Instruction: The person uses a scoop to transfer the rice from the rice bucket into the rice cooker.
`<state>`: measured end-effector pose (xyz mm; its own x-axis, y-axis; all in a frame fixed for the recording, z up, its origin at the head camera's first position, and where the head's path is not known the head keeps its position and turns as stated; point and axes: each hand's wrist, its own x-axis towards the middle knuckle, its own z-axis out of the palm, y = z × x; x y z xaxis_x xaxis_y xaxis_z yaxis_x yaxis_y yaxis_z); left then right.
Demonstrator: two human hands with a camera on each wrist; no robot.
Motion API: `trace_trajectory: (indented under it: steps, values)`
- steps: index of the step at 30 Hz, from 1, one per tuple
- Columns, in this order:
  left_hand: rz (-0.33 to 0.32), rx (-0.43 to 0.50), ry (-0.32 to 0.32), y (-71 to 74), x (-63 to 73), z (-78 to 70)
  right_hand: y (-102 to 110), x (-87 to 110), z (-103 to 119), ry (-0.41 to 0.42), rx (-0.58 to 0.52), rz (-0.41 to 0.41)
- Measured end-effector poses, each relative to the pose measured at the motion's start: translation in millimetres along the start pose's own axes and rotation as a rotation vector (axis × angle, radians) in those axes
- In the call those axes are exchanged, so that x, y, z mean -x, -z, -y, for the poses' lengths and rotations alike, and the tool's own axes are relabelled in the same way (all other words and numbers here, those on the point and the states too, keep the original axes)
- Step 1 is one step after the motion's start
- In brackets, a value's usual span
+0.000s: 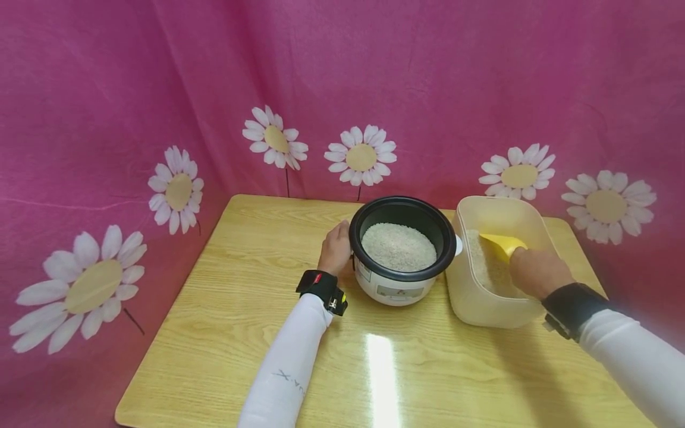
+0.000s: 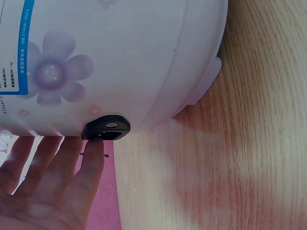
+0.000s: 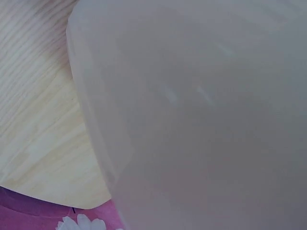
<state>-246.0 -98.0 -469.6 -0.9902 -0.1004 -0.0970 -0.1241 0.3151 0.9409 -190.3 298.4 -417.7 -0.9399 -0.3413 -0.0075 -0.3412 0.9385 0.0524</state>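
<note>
A white rice cooker [image 1: 369,285] with a black rim stands lidless on the table, white rice [image 1: 400,246] heaped inside. My left hand [image 1: 336,249] rests against its left side; in the left wrist view the outstretched fingers [image 2: 67,163] touch the wall beside a black socket [image 2: 106,127]. To the right is a translucent plastic bin [image 1: 489,312] with rice [image 1: 488,267] in it. Reaching into the bin, my right hand [image 1: 540,272] grips the handle of a yellow scoop [image 1: 503,241]. Only the bin's cloudy wall [image 3: 192,120] fills most of the right wrist view; that hand is hidden there.
Both vessels stand close together on a light wooden table [image 1: 225,321], the bin near its right edge. A pink curtain [image 1: 428,77] with large daisies hangs behind the table and along its left side. The cooker's white side handle [image 1: 458,245] points at the bin.
</note>
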Motion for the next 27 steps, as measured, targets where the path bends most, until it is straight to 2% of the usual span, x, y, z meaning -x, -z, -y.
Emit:
trace_trajectory:
  steps: [5,15,22,27]
  values:
    - [-0.001,-0.002,-0.011,-0.8,0.7,-1.7,-4,0.1,-3,0.023,0.042,0.005]
    - [0.016,0.013,0.011,-0.6,1.5,-1.2,-6,-2.9,-5,-0.057,-0.088,0.086]
    - [0.023,0.016,0.006,-1.2,1.8,-0.4,-11,-3.0,-7,-0.061,-0.103,0.092]
    - [0.030,0.041,0.015,-1.5,2.1,-0.8,-14,-4.6,-11,-0.090,-0.139,0.137]
